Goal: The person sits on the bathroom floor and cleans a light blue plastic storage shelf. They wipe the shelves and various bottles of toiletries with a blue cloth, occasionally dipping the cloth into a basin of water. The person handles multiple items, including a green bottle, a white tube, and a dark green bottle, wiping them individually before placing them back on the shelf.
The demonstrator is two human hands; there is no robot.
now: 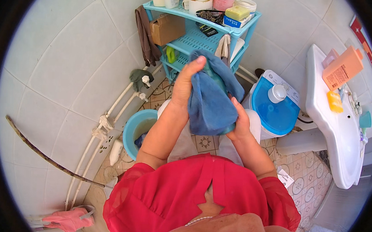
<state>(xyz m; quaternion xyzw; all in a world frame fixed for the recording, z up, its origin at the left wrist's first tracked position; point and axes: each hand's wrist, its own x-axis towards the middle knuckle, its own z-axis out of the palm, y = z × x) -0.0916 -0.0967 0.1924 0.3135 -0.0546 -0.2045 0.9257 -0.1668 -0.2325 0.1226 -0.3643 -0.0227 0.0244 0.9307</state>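
A blue cloth (209, 107) wraps around a green-teal thing, of which only a strip shows between its folds and at its lower edge; what it is I cannot tell. My left hand (187, 75) grips the bundle at its upper left, the thumb on top. At the lower right my right hand (240, 120) holds it, the thumb laid along the side. The bundle is in the air above my lap, in front of the light blue shelf rack. Most fingers of both hands are hidden beneath the cloth.
A light blue basin (131, 121) with dark blue cloth inside stands left. The plastic shelf rack (198, 38) holds bottles, soap and a cardboard box (168, 29). To the right are a blue-lidded washing machine (268, 116) and a white sink (337, 153). Pipes (117, 108) run along the left wall.
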